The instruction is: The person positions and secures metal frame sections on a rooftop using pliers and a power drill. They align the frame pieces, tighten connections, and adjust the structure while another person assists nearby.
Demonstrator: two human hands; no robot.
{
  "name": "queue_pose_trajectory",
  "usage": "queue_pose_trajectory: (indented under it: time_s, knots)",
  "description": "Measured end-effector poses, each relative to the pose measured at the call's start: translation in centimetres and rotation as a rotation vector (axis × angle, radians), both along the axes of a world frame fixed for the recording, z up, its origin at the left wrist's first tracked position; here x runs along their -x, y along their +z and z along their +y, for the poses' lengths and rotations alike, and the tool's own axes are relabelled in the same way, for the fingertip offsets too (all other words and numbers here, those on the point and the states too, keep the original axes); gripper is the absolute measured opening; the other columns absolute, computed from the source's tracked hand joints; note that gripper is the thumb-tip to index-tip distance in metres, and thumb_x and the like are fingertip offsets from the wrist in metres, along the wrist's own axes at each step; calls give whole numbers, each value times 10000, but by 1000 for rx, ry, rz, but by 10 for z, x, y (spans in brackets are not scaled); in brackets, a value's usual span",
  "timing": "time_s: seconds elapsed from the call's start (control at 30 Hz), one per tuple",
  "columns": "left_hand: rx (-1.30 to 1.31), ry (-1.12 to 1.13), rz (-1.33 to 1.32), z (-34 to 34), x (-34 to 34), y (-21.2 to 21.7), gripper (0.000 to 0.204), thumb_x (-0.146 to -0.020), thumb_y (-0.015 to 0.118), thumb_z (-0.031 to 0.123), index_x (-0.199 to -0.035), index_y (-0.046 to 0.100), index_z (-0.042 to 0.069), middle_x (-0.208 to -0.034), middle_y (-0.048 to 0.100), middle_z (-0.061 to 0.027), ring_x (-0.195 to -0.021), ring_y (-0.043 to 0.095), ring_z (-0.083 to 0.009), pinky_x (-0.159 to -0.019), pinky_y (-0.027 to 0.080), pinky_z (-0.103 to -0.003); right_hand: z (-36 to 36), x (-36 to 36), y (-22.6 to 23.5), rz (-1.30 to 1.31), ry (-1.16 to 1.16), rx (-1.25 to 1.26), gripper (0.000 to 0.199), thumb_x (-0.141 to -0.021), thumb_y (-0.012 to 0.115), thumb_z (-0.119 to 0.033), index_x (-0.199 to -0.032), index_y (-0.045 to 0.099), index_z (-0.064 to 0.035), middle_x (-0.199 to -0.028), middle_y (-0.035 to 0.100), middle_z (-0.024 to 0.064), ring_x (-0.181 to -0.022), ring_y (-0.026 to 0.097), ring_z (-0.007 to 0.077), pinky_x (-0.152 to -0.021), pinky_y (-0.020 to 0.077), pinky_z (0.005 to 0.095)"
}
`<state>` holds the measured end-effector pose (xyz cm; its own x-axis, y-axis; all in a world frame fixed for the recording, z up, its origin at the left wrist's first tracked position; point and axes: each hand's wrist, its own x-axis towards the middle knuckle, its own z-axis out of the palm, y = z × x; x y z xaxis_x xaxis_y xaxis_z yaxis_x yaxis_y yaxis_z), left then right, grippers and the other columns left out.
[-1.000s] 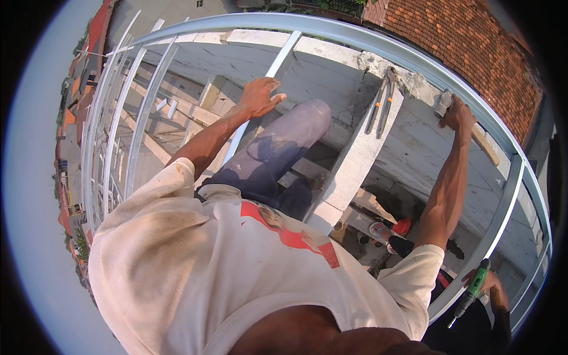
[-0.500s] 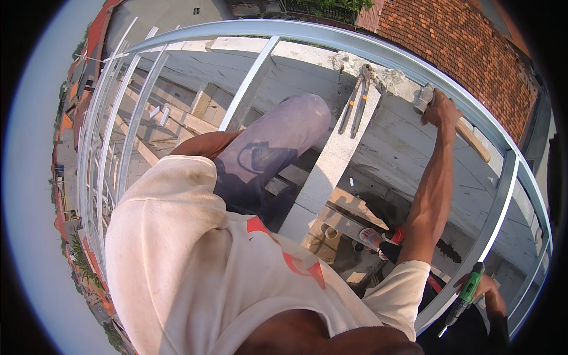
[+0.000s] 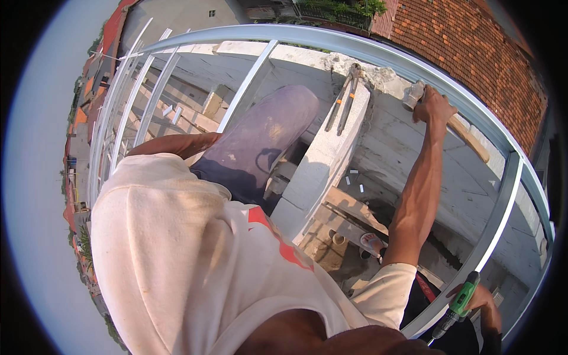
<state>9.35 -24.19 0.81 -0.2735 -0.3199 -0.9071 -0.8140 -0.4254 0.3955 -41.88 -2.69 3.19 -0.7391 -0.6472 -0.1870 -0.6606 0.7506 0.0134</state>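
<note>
Hammer stays clasped in the right hand; left hand, now hidden, cannot be judged.

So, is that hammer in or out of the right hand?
In: the right hand grips the hammer just behind its metal head; the wooden handle sticks out beyond.

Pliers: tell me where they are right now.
In the head view, above and right of centre, the pliers lie on the narrow white wall, left of the hammer.
</note>
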Motion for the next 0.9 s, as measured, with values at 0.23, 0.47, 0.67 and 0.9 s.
queue_pose_trajectory:
  time_s: [0.23, 0.47, 0.67, 0.9]
  knots:
    - [39, 206, -81, -17, -65, 37, 567, -1083, 428, 478, -1369, 653, 43, -1288, 715, -124, -1128, 678, -251, -1031, 512, -388, 9, 5, 1, 15, -31, 7, 816, -569, 907, -136, -1333, 641, -241, -1376, 705, -10, -1414, 556, 328, -1041, 413, 661]
    - [48, 300, -93, -10, -79, 32, 563, -1085, 415, 466, -1363, 660, 42, -1282, 721, -127, -1110, 689, -254, -1020, 522, -382, 10, 2, 7, -10, -19, 15, 809, -571, 900, -127, -1334, 643, -205, -1383, 699, 1, -1387, 571, 318, -1068, 402, 687]
    - [41, 339, -77, -11, -95, 33, 560, -1086, 404, 456, -1358, 666, 42, -1277, 725, -130, -1095, 698, -257, -1011, 531, -377, 9, 9, -3, 17, -26, 18, 785, -576, 894, -135, -1318, 647, -206, -1390, 692, -16, -1382, 575, 312, -1069, 407, 682]
    - [37, 394, -59, -14, -101, 26, 558, -1088, 392, 444, -1353, 673, 41, -1272, 731, -133, -1077, 709, -261, -1000, 541, -371, 7, 10, -5, 30, -35, -2, 745, -570, 902, -147, -1269, 655, -221, -1384, 692, -22, -1380, 575, 314, -1053, 410, 690]
